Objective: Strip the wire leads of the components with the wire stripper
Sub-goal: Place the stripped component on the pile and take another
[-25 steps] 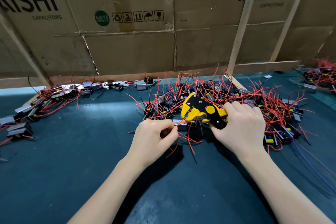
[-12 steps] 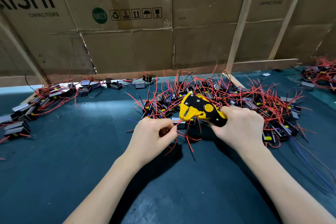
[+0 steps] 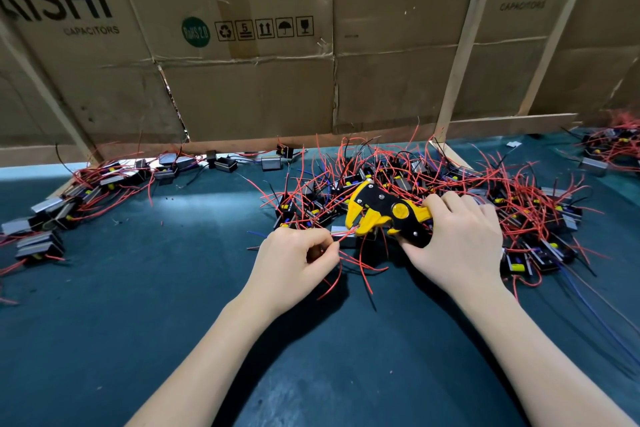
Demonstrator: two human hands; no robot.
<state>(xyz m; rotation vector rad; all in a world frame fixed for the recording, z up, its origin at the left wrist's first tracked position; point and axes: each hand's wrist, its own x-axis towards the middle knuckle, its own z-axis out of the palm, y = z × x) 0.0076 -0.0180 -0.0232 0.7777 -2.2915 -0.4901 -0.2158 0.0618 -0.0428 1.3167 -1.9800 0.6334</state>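
wire stripping in the middle of a red spaghetti pile

right hand (image 3: 457, 246) is wrapped around the handles of the yellow and black wire stripper (image 3: 384, 213), head of the tool pointing left toward the other hand. left hand (image 3: 294, 260) is curled up with thumb and fingers pinching a red wire lead (image 3: 344, 236), and that lead runs up and right into the yellow nose of the stripper. can't really tell how far it's seated in there. a few more red leads droop down onto the worktop (image 3: 156, 305) from just under the left hand, so there seems to be a component tucked in that fist, but it's hidden.

right behind both hands sits the big pile of components (image 3: 519, 204), little black blocks with yellow bits and red leads sticking out everywhere. a second smaller batch (image 3: 86, 191) lies well off to the left along the worktop edge, and another clump (image 3: 613, 149) is at the far right. cardboard sheets (image 3: 259, 87) printed with capacitor branding stand up as a wall along the back
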